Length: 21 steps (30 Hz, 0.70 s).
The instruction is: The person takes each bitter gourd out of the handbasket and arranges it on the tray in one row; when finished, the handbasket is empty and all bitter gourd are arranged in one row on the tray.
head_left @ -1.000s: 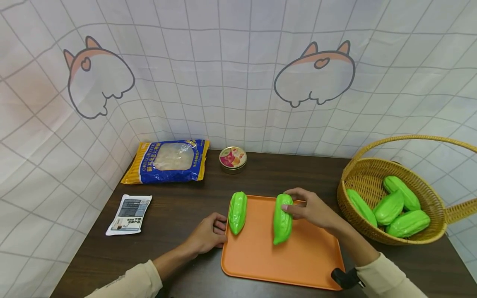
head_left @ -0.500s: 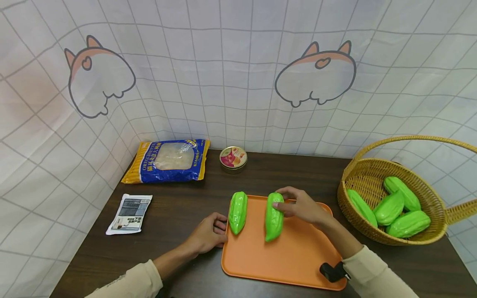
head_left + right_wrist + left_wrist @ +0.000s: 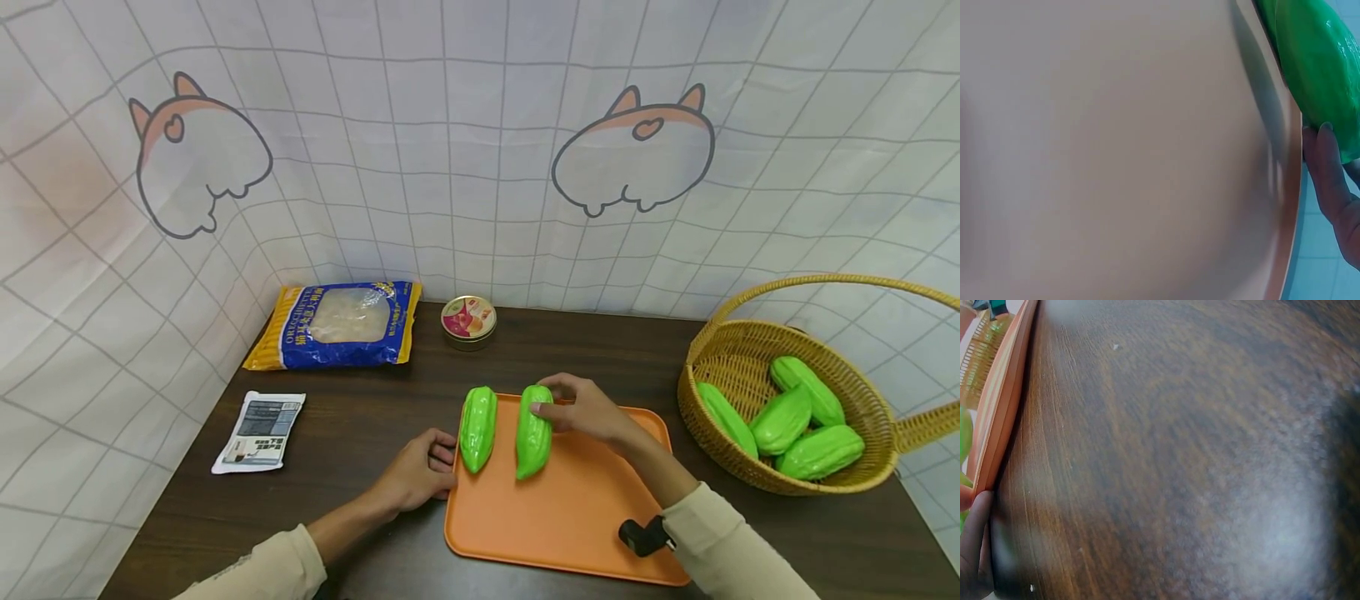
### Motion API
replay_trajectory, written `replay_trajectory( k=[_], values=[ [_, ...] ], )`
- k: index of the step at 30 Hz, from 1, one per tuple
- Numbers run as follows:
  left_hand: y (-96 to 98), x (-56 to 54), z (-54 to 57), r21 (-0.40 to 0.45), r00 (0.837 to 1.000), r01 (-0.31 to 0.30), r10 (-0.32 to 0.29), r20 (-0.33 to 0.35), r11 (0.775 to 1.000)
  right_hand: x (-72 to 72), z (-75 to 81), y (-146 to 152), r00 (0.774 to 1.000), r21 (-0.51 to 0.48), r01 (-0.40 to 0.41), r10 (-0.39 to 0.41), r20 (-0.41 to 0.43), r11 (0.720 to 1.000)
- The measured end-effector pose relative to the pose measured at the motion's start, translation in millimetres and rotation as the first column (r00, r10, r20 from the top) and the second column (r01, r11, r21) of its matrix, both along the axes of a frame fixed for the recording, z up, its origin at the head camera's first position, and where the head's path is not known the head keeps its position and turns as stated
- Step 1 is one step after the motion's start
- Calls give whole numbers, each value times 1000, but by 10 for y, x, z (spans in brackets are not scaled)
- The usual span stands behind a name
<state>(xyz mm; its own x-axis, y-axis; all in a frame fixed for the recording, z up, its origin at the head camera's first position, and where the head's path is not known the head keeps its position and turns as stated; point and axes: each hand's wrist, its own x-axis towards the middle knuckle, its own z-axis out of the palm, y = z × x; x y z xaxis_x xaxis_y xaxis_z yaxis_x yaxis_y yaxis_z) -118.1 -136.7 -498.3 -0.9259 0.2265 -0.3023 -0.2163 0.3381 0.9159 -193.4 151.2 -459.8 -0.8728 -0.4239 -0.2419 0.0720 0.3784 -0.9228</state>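
In the head view, my right hand (image 3: pixel 588 410) holds a glossy, ridged green bitter melon (image 3: pixel 533 433) between thumb and fingers over the orange tray (image 3: pixel 570 525). Its pointed end faces the front. A second bitter melon (image 3: pixel 477 429) lies along the tray's left edge, roughly parallel to the held one. My left hand (image 3: pixel 417 473) grips the tray's left rim, with thumb and finger (image 3: pixel 977 531) at the edge in the left wrist view. From the right wrist, the held bitter melon (image 3: pixel 1322 72) shows above the rim, its end against my fingers (image 3: pixel 1329 169).
A wicker basket (image 3: pixel 693 417) with several more bitter melons stands right of the tray, its tall handle arching over it. Behind are a round tin (image 3: pixel 468 322) and a blue-yellow pasta bag (image 3: pixel 337 325). A white packet (image 3: pixel 260 432) lies at the left.
My right hand has moved left across the tray with the bitter melon, bringing it nearer the one at the left edge. The left hand has stayed on the rim.
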Motion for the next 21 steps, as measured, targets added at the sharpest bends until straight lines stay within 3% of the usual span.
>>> replay_trajectory(
  k=[21],
  values=[
    [-8,5,8,13,1000,6,-6,-6,1000,-92,-134,-203,998,-18,15,-14,57,1000]
  ],
)
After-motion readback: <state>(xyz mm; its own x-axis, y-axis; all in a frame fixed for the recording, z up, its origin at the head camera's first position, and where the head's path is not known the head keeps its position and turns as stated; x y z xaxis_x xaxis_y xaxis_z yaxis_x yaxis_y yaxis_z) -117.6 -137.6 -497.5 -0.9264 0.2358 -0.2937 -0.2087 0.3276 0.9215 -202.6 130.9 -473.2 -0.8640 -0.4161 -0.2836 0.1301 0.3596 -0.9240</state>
